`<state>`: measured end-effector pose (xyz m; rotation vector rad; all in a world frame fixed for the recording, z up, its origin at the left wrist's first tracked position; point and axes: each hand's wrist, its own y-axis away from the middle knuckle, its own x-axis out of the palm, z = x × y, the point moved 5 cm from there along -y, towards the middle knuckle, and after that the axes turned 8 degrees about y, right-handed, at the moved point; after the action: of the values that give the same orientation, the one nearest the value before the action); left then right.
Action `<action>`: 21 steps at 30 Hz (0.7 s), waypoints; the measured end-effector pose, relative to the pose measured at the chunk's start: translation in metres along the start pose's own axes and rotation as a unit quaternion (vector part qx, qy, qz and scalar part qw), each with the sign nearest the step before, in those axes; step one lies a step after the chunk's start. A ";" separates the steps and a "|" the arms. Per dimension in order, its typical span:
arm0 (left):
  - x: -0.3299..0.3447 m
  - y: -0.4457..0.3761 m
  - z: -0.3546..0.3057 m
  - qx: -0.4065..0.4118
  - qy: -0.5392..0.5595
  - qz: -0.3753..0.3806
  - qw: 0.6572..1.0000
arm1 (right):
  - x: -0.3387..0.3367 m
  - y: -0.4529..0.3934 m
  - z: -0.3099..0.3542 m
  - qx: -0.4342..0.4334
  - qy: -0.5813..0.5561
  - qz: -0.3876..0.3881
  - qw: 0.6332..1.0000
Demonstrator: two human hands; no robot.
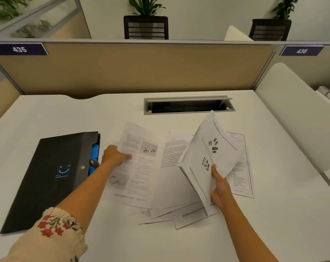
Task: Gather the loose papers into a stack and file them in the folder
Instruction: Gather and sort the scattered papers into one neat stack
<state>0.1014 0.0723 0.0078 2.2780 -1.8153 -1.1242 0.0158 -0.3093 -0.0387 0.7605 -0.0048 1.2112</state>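
Observation:
Several printed white papers [169,178] lie overlapped in the middle of the white desk [65,114]. My left hand [114,156] pinches the left edge of a printed sheet [137,167] with pictures, lifting that edge off the desk. My right hand [220,188] holds a thin bundle of sheets [207,154] raised and tilted above the pile. A black folder [52,176] with a blue smile logo lies flat at the left, its snap flap closed and blue lining showing at its right edge.
A grey cable box [188,104] with its lid raised is set into the desk behind the papers. A tan partition [133,67] closes the back. A white side panel [296,114] bounds the right. Plants stand beyond the partition.

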 end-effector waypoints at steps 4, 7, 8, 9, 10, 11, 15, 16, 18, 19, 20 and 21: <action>0.008 0.010 -0.013 -0.030 0.164 0.062 0.984 | 0.000 0.000 0.000 -0.008 -0.003 0.007 1.000; 0.031 0.026 -0.018 -0.042 0.199 0.060 0.977 | 0.000 0.001 0.000 -0.010 0.005 0.000 1.000; 0.041 0.031 -0.018 -0.041 0.203 0.055 0.977 | 0.000 0.001 0.000 -0.011 0.006 -0.002 1.000; 0.052 0.036 -0.017 -0.039 0.201 0.049 0.977 | 0.000 0.001 0.000 -0.011 0.007 -0.004 1.000; 0.064 0.041 -0.016 -0.039 0.196 0.045 0.979 | 0.000 0.001 0.000 -0.010 0.007 -0.005 1.000; 0.075 0.046 -0.015 -0.040 0.188 0.041 0.980 | 0.000 0.000 0.000 -0.010 0.007 -0.005 1.000; 0.108 0.062 -0.019 -0.032 0.064 0.001 0.997 | -0.001 -0.001 0.000 -0.011 0.008 -0.003 1.000; 0.112 0.065 -0.020 -0.031 -0.007 -0.017 0.999 | -0.001 -0.001 0.000 -0.012 0.008 -0.001 1.000; 0.116 0.070 -0.023 -0.039 -0.078 -0.046 0.995 | -0.002 -0.001 -0.001 -0.011 0.008 0.003 1.000; 0.117 0.071 -0.023 -0.049 -0.080 -0.050 0.994 | -0.002 -0.002 -0.001 -0.009 0.009 0.005 1.000; 0.118 0.072 -0.023 -0.065 -0.073 -0.054 0.994 | -0.002 -0.003 -0.002 -0.007 0.011 0.006 1.000; 0.118 0.073 -0.021 -0.082 -0.062 -0.059 0.993 | -0.003 -0.004 -0.003 -0.006 0.012 0.006 1.000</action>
<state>0.0589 -0.0607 -0.0051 2.2941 -1.5751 -1.4052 0.0166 -0.3106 -0.0441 0.7359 0.0033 1.2303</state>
